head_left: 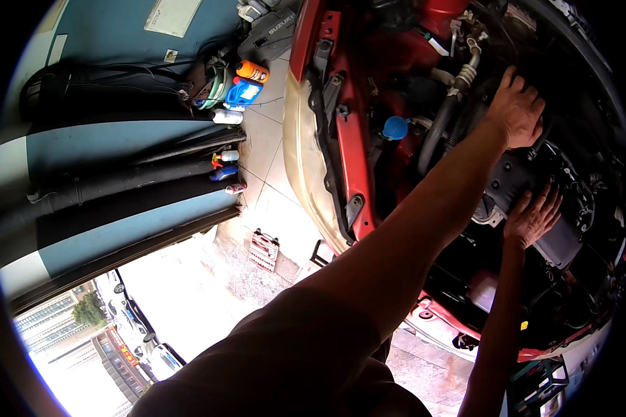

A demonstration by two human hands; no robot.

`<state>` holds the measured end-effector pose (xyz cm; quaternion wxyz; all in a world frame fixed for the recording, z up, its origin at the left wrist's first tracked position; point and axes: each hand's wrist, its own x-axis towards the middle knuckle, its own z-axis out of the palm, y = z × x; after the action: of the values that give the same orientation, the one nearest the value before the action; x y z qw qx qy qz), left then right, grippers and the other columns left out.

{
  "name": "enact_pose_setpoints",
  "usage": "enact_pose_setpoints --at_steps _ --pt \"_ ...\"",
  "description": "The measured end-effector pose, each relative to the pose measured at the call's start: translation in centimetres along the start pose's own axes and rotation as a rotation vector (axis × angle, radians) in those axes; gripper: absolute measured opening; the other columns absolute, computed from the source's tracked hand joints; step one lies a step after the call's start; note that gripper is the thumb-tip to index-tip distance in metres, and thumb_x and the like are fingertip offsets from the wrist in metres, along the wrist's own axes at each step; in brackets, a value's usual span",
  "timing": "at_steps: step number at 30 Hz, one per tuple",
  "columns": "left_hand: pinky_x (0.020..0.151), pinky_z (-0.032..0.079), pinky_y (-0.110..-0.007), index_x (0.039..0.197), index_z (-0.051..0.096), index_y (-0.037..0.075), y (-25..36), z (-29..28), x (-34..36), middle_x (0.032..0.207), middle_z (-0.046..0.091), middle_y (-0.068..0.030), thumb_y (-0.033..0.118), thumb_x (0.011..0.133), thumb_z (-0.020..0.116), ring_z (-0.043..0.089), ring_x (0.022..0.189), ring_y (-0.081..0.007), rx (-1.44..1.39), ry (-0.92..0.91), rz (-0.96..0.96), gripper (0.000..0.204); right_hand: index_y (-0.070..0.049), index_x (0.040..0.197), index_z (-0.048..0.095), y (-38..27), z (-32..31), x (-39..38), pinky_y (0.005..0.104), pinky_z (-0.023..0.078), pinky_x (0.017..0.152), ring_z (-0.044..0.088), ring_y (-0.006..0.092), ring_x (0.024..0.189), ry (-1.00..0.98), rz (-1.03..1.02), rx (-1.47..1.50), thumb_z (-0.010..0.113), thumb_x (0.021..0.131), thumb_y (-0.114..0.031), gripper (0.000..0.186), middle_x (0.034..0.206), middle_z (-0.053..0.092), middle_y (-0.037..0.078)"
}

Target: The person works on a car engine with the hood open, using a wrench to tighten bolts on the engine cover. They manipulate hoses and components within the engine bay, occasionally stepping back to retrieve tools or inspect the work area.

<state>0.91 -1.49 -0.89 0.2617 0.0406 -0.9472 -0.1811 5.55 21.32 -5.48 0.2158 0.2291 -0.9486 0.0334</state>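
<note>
Dark-grey, flat-topped engine part (509,182): matte, dark round spots
Left hand (518,115): curled fingers, can't tell on what
Right hand (532,217): wide-spread fingers, over part

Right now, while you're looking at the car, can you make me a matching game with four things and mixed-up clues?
Things:
1. Left hand
2. Right hand
3. Round cap
4. Tool case

Clues:
A. Bright blue, among the parts under the hood
B. Fingers spread over the dark engine part
C. On the floor, outside the engine bay
D. Fingers curled, higher in the picture than the other hand

Right pairs: 1-D, 2-B, 3-A, 4-C
</note>
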Motion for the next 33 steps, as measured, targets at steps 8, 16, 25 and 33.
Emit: enact_pose_setpoints --at_steps 8,16,25,33 --pt "0.115 0.025 -0.062 0.124 0.057 0.000 7.0 -11.9 -10.4 0.113 0.060 -0.0164 0.014 0.072 0.071 0.054 0.113 -0.0349 -0.775 0.406 -0.110 0.056 -0.010 0.154 0.035 2.6 1.6 -1.6 0.0498 0.021 0.122 0.033 0.0350 0.145 0.019 -0.108 -0.062 0.041 0.103 -0.044 0.061 0.156 0.038 0.017" --pt "0.106 0.044 -0.042 0.136 0.052 -0.006 -0.3 -32.6 -38.4 0.134 0.054 -0.0234 -0.001 0.087 0.057 0.055 0.124 -0.0377 -0.459 0.193 -0.689 0.049 -0.016 0.157 0.033 5.8 3.0 0.4 0.0461 0.029 0.118 0.037 0.0326 0.144 -0.005 -0.156 -0.265 0.037 0.107 -0.043 0.057 0.157 0.038 0.015" --pt "0.096 0.052 -0.041 0.119 0.069 0.003 4.6 -43.1 -81.1 0.120 0.067 -0.0205 0.021 0.088 0.058 0.064 0.113 -0.0335 0.174 -0.180 -1.837 0.037 0.002 0.134 0.058 -6.1 -2.7 -0.8 0.0417 0.045 0.108 0.054 0.0334 0.130 0.025 -0.244 0.501 0.055 0.101 -0.022 0.041 0.140 0.056 0.021" --pt "0.093 0.054 -0.044 0.113 0.074 0.014 3.5 -43.3 -90.5 0.112 0.071 -0.0190 0.029 0.088 0.056 0.067 0.106 -0.0376 0.002 -0.433 -1.980 0.035 0.001 0.146 0.044 -34.7 -12.8 -5.1 0.0453 0.040 0.108 0.051 0.0412 0.129 -0.384 -0.268 0.800 0.048 0.105 -0.036 0.055 0.144 0.049 0.027"
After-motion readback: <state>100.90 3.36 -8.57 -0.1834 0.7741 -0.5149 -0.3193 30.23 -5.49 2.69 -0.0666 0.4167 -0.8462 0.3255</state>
